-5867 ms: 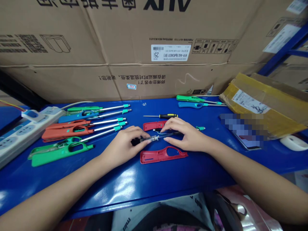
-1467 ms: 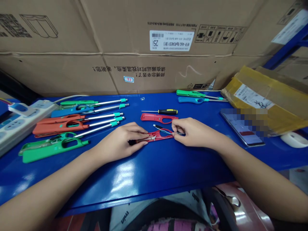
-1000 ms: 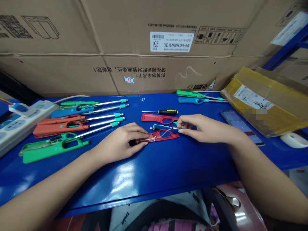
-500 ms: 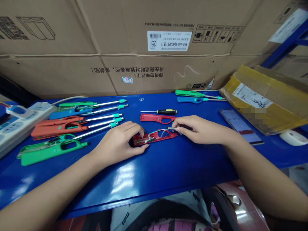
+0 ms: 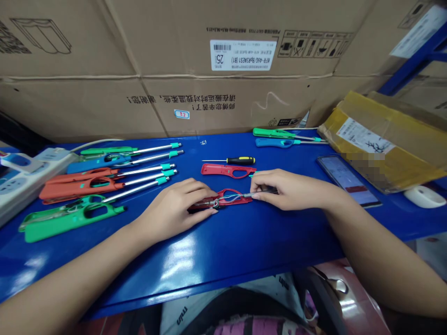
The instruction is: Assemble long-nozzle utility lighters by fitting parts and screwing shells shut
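Observation:
My left hand (image 5: 181, 200) grips the left end of a red lighter casing half (image 5: 232, 192), fingers over the far side and thumb along the near side. Thin wires and small inner parts lie in that open casing half. Between the fingertips of my right hand (image 5: 281, 190) is a thin metal lighter tube (image 5: 248, 195), closed on at the casing's right end; wires run into the tube. A dark tip shows past my fingers. Just behind lies the other red casing half (image 5: 226, 170), and beyond it a yellow-and-black screwdriver (image 5: 240, 161).
Several long-nosed lighters, orange (image 5: 82, 190), green (image 5: 75, 223) and blue (image 5: 99, 164), lie left near a power strip (image 5: 33, 172). At right are two more lighters (image 5: 274, 143), a phone (image 5: 349, 179), a taped carton (image 5: 380, 139) and a white mouse (image 5: 425, 197). Cardboard stands behind.
My right hand has brought the metal tube down in line with the casing, and the wires are straighter. My left fingers have closed over the casing's left end.

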### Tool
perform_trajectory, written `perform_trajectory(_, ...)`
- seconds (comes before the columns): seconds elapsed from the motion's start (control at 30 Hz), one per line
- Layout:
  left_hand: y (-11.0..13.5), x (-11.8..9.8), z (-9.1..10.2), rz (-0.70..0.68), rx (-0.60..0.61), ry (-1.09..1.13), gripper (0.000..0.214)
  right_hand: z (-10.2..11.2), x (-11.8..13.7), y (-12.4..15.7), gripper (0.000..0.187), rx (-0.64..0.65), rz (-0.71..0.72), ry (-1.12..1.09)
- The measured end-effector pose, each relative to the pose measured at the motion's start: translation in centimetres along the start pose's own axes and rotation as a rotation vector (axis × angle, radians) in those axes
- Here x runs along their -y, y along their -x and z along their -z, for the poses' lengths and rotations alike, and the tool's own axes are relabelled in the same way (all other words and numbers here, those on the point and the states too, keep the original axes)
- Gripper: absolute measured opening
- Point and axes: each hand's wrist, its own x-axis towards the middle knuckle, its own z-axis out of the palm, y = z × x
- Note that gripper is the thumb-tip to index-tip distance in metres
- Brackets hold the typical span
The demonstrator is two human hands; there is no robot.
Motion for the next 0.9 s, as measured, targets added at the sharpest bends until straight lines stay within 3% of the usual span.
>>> perform_trajectory(0.33,-0.12,-0.25,-0.04,-0.015,-0.046,-0.012,0.021,-0.17,-0.44,0.04,0.011,-0.023,-0.080,-0.004)
perform_trajectory(0.43,-0.13,-0.12,-0.06,-0.028,-0.062,-0.020,0.019,-0.21,-0.53,0.04,0.002,-0.027,-0.055,0.012)
perform_trajectory(0.9,-0.33,-0.10,-0.73,0.038,-0.141,0.046,0.017,-0.46,-0.58,-0.08,0.005,-0.033,-0.013,0.089)
